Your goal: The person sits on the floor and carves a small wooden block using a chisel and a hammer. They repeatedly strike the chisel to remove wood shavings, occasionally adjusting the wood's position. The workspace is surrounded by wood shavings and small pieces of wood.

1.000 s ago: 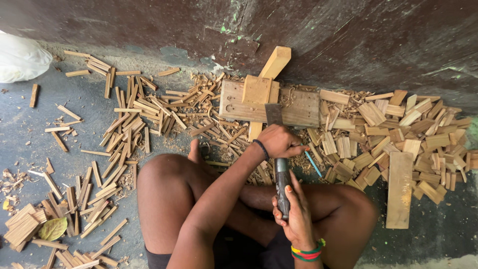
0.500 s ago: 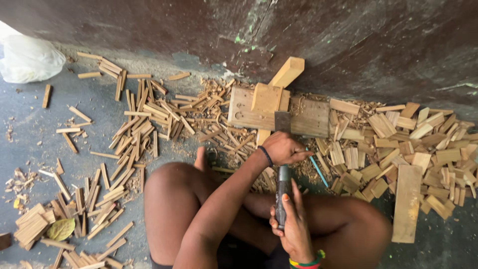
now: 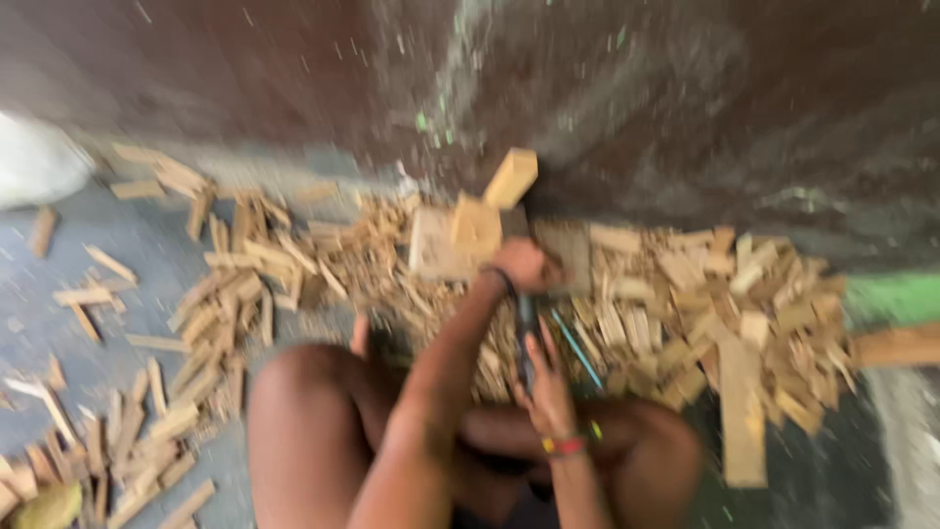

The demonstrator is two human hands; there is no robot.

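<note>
The whole view was smeared with motion blur, so the fine detail was lost. The left hand (image 3: 521, 264) reached forward over the knees and rested on the wooden block (image 3: 460, 240) by the wall; its fingers looked curled down over something at the block's near edge, but the blur hid what they pressed or pinched, and I could not tell. Just behind it, nearer the body, the right hand (image 3: 548, 392) was wrapped tight around the dark handle of a tool (image 3: 527, 338), a knife or chopper by the look of it. The tool ran straight up from that fist toward the left hand, its far end lost under the left wrist, so where the blade met the wood stayed hidden. A coloured band (image 3: 563, 446) sat on the right wrist, a dark one on the left.

A pale, thick stick (image 3: 511, 178) leaned tilted off the top of the block against the dark wall (image 3: 685, 108). Split wood pieces (image 3: 725, 284) lay heaped to the right, with a long flat plank (image 3: 742, 411) among them, and thin sticks (image 3: 225, 284) were scattered across the grey floor (image 3: 59, 353) on the left. A thin blue stick (image 3: 578, 348) lay just beside the right hand. A white bag (image 3: 39, 162) was cut off at the left edge.
</note>
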